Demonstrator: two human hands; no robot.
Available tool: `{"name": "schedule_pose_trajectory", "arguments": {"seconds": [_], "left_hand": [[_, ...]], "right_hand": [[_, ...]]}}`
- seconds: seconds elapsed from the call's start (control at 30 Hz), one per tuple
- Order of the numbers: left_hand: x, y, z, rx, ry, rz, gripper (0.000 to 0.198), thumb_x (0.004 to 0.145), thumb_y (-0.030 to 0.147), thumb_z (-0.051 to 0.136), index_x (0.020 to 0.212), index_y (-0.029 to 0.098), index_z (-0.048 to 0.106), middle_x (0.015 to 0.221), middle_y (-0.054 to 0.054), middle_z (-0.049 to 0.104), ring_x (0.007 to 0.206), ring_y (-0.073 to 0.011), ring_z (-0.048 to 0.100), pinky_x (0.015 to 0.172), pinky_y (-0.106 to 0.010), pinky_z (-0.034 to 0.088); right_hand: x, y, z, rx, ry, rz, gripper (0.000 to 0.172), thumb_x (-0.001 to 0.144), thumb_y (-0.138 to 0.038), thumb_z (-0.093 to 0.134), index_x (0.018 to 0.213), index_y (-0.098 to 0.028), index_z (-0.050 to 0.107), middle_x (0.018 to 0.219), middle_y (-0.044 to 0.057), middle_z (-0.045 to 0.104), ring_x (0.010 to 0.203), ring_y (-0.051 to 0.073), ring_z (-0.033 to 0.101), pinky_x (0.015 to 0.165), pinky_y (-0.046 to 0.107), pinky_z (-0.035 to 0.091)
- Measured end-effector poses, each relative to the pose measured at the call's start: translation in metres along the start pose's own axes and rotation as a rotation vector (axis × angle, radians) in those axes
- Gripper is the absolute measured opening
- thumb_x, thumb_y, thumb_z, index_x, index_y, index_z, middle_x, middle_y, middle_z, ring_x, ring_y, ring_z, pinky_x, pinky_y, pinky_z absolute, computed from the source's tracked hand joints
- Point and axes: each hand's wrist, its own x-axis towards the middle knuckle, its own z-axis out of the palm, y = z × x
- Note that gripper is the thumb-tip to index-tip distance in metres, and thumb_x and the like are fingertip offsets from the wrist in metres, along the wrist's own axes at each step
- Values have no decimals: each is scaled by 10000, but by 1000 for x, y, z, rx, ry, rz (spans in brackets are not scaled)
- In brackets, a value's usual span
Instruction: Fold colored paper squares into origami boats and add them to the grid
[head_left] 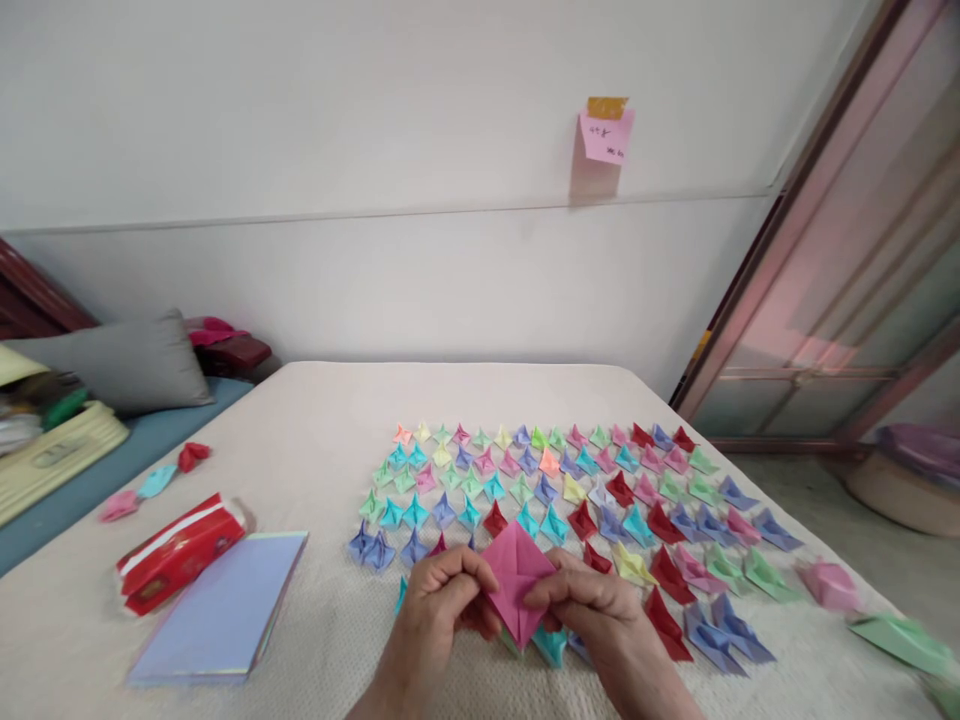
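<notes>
Left hand (446, 595): pinching the left corner of the pink paper (516, 575) between thumb and bent fingers
Right hand (600, 598): gripping the right side of the same piece, thumb laid on its face
Pink paper: folded and creased into a diamond, one corner pointing up, held between both hands in front of the nearer rows
Folded pieces (620, 490): set out in rows on the beige cover (330, 420), in blue, green, red, yellow, pink and orange; partly hidden behind the hands
Paper stack (225, 605): lying flat well to the left of the hands, pale lilac on top
Red packet (180, 555): lying slantwise just beside the paper stack
Small scraps (157, 481): strung out beyond the red packet in pink, turquoise and red
Green paper (904, 640): lying at the far right, near a pink folded box (831, 585)
Pink note (606, 140): fixed to the white wall with brownish tape (607, 107); too small to read surely
Grey cushion (127, 365): propped at the left, beyond the cover's edge
</notes>
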Motion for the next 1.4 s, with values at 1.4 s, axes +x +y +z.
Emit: {"name": "schedule_pose_trajectory", "arguments": {"seconds": [1.4], "left_hand": [[9,-19,10,-71,79,66,580,620,186,776,1115,198,475,719,33,638,593,-123,564,543,-201,391]], "right_hand": [[-1,-9,14,-180,16,-111,243,670,-150,582,610,-262,789,721,45,641,732,222,586,706,321,452]]}}
